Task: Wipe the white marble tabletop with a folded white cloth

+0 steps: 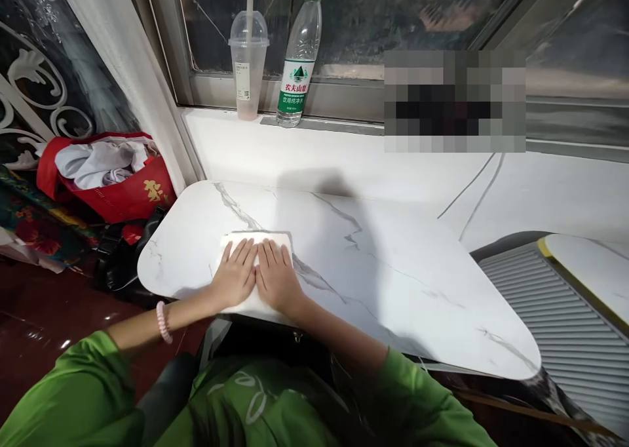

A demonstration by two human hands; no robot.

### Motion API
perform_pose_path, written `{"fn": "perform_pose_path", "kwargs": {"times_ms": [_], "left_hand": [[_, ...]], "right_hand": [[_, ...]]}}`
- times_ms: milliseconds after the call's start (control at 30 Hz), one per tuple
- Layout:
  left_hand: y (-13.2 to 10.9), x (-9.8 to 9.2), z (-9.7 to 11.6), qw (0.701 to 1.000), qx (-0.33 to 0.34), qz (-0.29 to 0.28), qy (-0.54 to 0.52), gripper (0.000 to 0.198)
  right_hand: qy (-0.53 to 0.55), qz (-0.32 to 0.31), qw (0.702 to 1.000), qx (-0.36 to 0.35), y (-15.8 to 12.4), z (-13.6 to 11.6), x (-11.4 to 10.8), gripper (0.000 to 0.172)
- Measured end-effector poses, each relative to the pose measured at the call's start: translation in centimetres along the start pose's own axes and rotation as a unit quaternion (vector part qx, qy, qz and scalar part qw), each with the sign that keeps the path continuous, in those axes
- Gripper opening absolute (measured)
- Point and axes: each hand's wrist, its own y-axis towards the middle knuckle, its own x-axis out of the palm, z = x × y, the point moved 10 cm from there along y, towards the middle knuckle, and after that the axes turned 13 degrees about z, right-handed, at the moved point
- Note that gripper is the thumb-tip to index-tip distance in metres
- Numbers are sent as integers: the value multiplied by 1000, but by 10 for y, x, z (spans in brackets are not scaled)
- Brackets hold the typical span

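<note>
Both hands lay flat, palms down, fingers straight and unclenched. Left hand point(233, 278) and right hand point(279, 275) pressed side by side, thumbs close together, on a white square sheet point(256, 304); cloth or paper, could not tell. Sheet sat at the near edge of the marbled white table point(417, 283), left of its middle. Pink beaded bracelet point(164, 322) circled the left wrist. Beyond, by the window: lidded plastic cup point(249, 67) with straw, green-capped bottle point(297, 67) just beside it. Red bag point(130, 188) stood left of the table, white fabric inside.
</note>
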Motion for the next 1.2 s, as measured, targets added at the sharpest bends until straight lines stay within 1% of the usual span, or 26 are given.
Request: {"fn": "perform_pose_path", "kwargs": {"times_ms": [67,167,300,433,500,600,800,933,1000,1100,1200], "left_hand": [[-15,-8,15,1000,0,-8,2,55],[-22,-12,29,1000,-4,-22,3,55],[-16,-8,32,999,-19,-38,4,55],[2,3,32,998,-26,-53,-5,55],[17,11,32,998,-27,-59,-10,55],[47,27,31,998,-22,-59,-16,55],[124,64,20,998,-6,-59,-28,54],[175,86,12,997,-15,-65,-41,54],[195,94,10,997,-21,-64,-45,54],[212,102,9,997,-26,-58,-49,54],[211,102,10,998,-22,-44,-49,53]], "right_hand": [[2,-17,1000,8,-17,-8,-10,56],[13,-41,999,31,-30,-8,-18,56],[27,-34,998,44,-29,1,-22,56],[19,-15,999,42,-20,18,-19,55],[10,-15,999,44,-13,32,-15,55],[-4,-23,998,56,4,61,-4,54],[-16,-6,996,86,51,129,19,51],[-26,14,994,101,81,171,29,49],[-33,17,993,111,91,188,33,49],[-41,18,991,123,99,203,35,50],[-44,10,991,125,96,204,34,51]]}}
